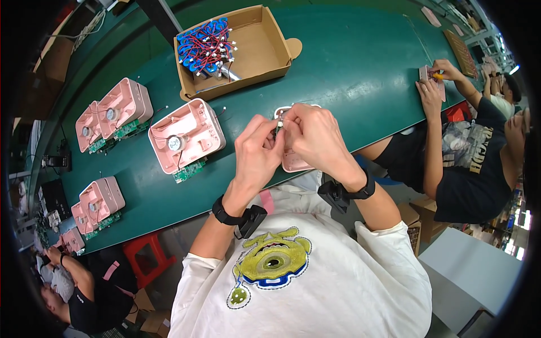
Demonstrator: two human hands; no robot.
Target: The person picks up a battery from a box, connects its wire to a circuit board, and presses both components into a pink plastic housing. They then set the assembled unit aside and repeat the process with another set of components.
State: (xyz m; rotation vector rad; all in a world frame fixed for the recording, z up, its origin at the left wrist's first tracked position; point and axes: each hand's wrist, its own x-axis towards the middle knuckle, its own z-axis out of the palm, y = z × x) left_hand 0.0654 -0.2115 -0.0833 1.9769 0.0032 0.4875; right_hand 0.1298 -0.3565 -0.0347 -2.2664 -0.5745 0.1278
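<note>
My left hand (258,147) and my right hand (316,134) meet fingertip to fingertip in front of me, both closed in a pinch. A small white connector (280,122) shows between the fingertips, with my right fingers on it. What my left fingers grip just below it is mostly hidden; a dark greenish bit shows there. Under my hands lies a pink plastic housing (294,162), largely covered by them. Left of my left hand sits another open pink housing (211,132), with a round speaker (176,143) inside and a green circuit board (190,170) at its near edge.
A cardboard box (256,34) holds blue battery packs (204,48) with red and black leads. More pink housings (128,104) (107,194) stand along the green table (338,62) to the left. Co-workers sit on both sides; a person's hand (431,96) works at the right.
</note>
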